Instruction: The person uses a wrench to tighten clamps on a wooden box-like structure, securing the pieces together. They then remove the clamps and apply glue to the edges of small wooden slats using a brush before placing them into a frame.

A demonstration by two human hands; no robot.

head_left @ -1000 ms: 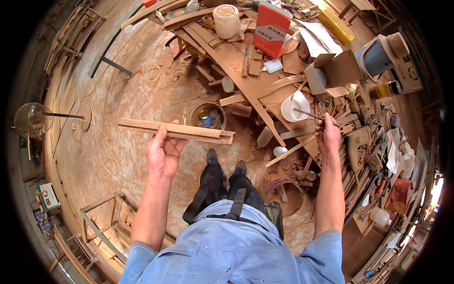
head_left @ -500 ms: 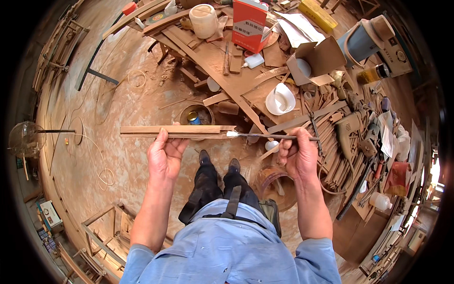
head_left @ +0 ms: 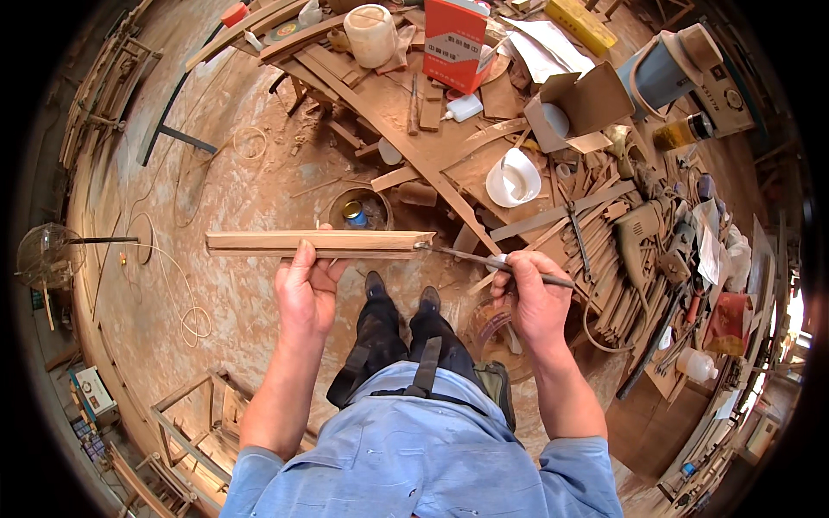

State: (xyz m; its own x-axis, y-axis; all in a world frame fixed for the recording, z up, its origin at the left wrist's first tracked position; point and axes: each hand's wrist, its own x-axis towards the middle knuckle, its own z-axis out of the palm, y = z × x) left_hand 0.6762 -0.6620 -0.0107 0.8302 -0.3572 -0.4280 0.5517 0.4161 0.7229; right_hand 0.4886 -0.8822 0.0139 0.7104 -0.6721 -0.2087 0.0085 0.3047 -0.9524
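Holding a long wooden strip (head_left: pixel 319 243) level above the floor, the left hand (head_left: pixel 304 289) has its grip closed around the strip's middle. The right hand (head_left: pixel 535 302) has its grip closed on a thin brush (head_left: pixel 492 262), whose tip touches the strip's right end. Judging by this, coating has only begun at that end; the rest of the strip looks bare. A white bowl (head_left: pixel 513 178) sits on the cluttered bench (head_left: pixel 432 129) farther right.
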